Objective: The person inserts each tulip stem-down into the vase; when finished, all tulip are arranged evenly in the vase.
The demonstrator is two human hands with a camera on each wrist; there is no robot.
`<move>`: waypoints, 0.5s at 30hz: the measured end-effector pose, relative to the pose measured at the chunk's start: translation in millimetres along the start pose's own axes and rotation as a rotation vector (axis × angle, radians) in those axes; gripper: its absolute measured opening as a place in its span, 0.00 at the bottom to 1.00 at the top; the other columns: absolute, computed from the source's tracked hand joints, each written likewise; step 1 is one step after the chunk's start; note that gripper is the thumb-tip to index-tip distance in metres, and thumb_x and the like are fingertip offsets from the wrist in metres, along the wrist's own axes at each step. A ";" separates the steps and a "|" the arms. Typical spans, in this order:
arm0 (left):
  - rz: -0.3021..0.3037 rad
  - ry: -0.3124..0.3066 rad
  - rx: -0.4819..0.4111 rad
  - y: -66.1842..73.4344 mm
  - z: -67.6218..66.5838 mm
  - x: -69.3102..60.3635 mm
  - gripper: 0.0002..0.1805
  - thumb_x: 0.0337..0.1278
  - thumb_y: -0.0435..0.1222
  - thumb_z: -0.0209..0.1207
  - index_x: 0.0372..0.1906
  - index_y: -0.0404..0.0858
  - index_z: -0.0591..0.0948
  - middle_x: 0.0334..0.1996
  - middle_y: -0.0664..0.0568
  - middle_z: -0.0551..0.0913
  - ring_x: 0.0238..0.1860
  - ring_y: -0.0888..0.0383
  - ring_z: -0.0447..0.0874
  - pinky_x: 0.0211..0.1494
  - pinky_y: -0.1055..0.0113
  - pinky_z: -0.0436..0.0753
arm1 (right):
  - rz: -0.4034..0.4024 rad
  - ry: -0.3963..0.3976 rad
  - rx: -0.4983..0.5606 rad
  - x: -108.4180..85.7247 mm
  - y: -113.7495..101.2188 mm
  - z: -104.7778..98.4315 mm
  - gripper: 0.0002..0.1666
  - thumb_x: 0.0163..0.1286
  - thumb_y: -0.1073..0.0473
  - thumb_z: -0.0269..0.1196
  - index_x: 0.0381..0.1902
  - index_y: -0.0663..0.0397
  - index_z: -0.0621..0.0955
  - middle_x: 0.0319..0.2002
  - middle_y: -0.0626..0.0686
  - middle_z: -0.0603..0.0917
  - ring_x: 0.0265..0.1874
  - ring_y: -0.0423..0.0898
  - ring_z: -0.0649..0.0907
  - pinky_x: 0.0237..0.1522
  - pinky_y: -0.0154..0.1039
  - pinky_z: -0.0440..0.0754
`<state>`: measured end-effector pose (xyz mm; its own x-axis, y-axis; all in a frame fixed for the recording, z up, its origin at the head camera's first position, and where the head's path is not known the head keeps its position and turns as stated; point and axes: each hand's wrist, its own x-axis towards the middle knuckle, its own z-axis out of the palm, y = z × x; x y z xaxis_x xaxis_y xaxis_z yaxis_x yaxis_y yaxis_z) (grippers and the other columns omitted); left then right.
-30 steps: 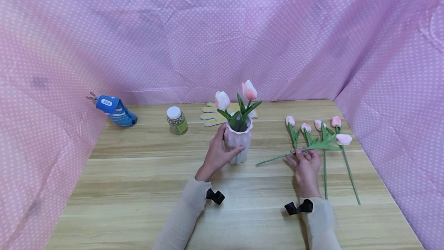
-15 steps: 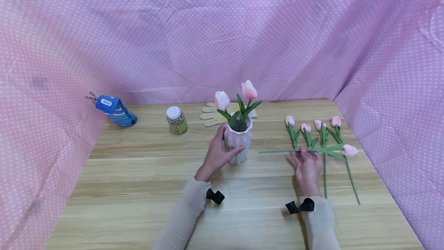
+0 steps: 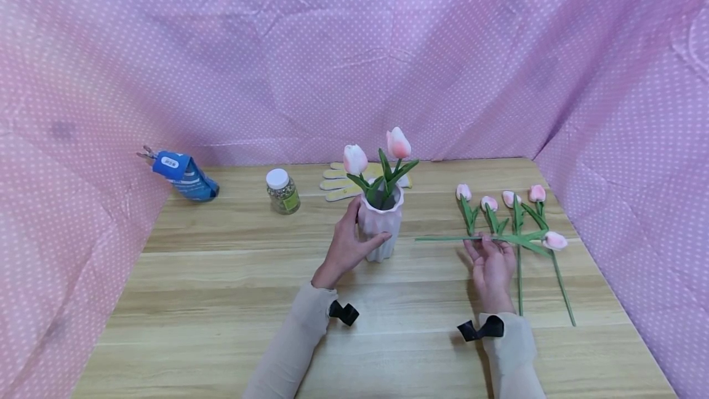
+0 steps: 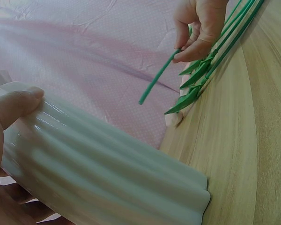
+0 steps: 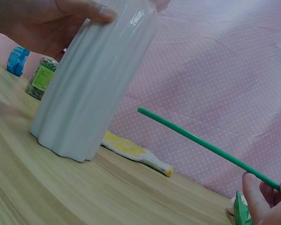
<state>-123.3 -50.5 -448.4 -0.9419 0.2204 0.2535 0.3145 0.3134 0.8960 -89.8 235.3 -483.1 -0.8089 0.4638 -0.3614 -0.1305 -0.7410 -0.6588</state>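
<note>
A ribbed white-pink vase stands upright on the table with two pink tulips in it. My left hand grips the vase's left side, thumb across its front; in the left wrist view the thumb presses the vase. With its fingertips my right hand pinches a tulip's green stem, held level above the table, bloom to the right. The stem's bare end points toward the vase in the right wrist view. Several tulips lie beyond and beside the right hand.
A jar with a white lid stands left of the vase, and a blue pouch lies at the far left. Behind the vase are yellow and white gloves. Pink dotted cloth hangs around the table.
The tulip in my right hand has turned from slanted to level, its bare end rising and its bloom lowering. The left hand and the vase have stayed in place.
</note>
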 end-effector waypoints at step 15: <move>-0.003 0.001 0.009 -1.7 0.7 0.5 0.48 0.51 0.41 0.74 0.75 0.46 0.61 0.70 0.47 0.72 0.71 0.47 0.72 0.71 0.44 0.74 | -0.011 -0.057 0.145 -10.1 -11.3 16.2 0.09 0.71 0.73 0.57 0.39 0.59 0.69 0.34 0.55 0.80 0.33 0.47 0.85 0.38 0.43 0.91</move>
<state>-124.2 -50.3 -450.0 -0.9431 0.2181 0.2511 0.3125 0.3225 0.8935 -89.5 231.1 -461.3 -0.8377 0.4469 -0.3139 -0.2175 -0.8003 -0.5587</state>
